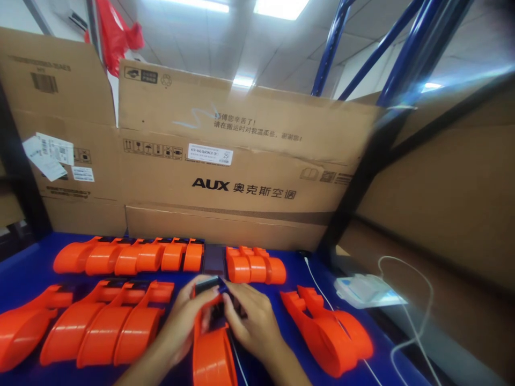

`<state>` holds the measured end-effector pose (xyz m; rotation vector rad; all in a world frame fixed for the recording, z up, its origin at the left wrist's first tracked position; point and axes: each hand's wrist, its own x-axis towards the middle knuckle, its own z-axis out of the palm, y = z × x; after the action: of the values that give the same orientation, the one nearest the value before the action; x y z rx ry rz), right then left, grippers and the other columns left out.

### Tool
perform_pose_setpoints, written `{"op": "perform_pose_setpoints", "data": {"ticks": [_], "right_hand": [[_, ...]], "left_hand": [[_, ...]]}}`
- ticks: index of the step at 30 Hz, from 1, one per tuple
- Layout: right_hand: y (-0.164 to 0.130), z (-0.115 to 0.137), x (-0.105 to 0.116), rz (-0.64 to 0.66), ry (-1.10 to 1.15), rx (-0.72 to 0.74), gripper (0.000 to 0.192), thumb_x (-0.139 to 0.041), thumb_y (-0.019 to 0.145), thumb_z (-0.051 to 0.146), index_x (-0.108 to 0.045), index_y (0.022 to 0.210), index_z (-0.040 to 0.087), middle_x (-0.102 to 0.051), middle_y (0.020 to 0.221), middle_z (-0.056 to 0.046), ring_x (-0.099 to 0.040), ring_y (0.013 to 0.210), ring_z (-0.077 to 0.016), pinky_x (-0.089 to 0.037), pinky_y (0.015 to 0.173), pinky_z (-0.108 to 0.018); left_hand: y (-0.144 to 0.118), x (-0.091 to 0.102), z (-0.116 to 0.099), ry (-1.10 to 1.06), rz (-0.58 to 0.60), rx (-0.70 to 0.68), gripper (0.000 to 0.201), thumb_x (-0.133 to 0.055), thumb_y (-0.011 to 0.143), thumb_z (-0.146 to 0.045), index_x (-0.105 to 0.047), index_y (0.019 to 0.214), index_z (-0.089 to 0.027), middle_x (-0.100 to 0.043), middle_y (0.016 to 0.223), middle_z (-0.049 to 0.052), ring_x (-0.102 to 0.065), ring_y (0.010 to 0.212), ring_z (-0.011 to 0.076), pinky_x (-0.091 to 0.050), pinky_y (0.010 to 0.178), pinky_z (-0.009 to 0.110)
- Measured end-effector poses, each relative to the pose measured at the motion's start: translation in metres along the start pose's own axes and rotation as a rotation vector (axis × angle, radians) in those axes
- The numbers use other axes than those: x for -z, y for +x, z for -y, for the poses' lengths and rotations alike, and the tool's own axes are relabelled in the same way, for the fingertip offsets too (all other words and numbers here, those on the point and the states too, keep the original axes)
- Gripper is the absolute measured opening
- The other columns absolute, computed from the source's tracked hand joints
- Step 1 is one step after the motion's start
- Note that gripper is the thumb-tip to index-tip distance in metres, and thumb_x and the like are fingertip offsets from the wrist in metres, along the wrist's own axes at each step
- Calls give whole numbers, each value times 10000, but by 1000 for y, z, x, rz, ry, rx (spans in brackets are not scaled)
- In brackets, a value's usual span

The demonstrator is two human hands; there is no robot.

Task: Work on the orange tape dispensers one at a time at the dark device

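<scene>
In the middle foreground, both hands hold an orange tape dispenser (215, 356), its round drum pointing down toward me. My left hand (185, 313) wraps its neck from the left, thumb pressed along a dark strip (207, 284) at the top end. On the other side, my right hand (252, 316) pinches the same end; its fingertips partly hide a dark piece there. Left of my hands stand several more orange dispensers (134, 332) side by side. Two interlocked dispensers without visible dark strips (333, 343) lie to the right.
Behind are a row of orange dispensers (129, 260) and a smaller group (255, 268) on the blue table (189, 279). A cardboard wall (241, 177) closes off the back. At right lie a white plastic case (364, 291) and a white cable (430, 295); a dark post (354, 177) rises there.
</scene>
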<state>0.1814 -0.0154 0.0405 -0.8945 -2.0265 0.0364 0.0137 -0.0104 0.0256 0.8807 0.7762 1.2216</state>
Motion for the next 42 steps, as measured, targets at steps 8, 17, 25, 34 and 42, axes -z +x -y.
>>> {"op": "perform_pose_setpoints", "data": {"ticks": [8, 17, 25, 34, 42], "right_hand": [[6, -11, 7, -221, -11, -378, 269, -547, 959, 366, -710, 857, 178, -699, 641, -27, -639, 530, -163, -472, 487, -226], [6, -23, 14, 32, -195, -409, 210, -541, 934, 229, -714, 815, 222, -739, 815, -50, -694, 720, -211, -486, 619, -259], [1, -23, 14, 124, -392, -404, 166, -590, 858, 121, -715, 862, 231, -731, 827, -60, -689, 745, -227, -429, 600, -262], [6, -18, 19, 310, -398, -474, 206, -588, 858, 171, -715, 994, 257, -743, 955, -42, -689, 835, -212, -409, 640, -258], [8, -18, 23, 321, -443, -534, 132, -575, 838, 158, -686, 859, 226, -724, 862, -41, -651, 737, -208, -330, 575, -271]], "left_hand": [[0, 0, 1, -27, -18, 10, 267, -737, 696, -217, -591, 919, -223, -529, 521, -84, -371, 374, 51, -291, 384, 153], [1, 3, 0, 48, -73, -3, 330, -703, 682, -195, -593, 992, -218, -626, 605, -32, -562, 477, 125, -391, 415, 190], [0, 2, -3, 57, -119, 70, 322, -731, 698, -184, -652, 1009, -164, -747, 828, 82, -721, 735, 201, -587, 701, 321], [-1, 1, -6, 66, -104, 80, 300, -729, 707, -183, -658, 998, -165, -749, 812, 85, -712, 734, 202, -591, 681, 316], [-1, 0, -7, 92, -88, 73, 273, -704, 716, -161, -656, 985, -161, -703, 701, 46, -701, 705, 206, -595, 691, 342]]}}
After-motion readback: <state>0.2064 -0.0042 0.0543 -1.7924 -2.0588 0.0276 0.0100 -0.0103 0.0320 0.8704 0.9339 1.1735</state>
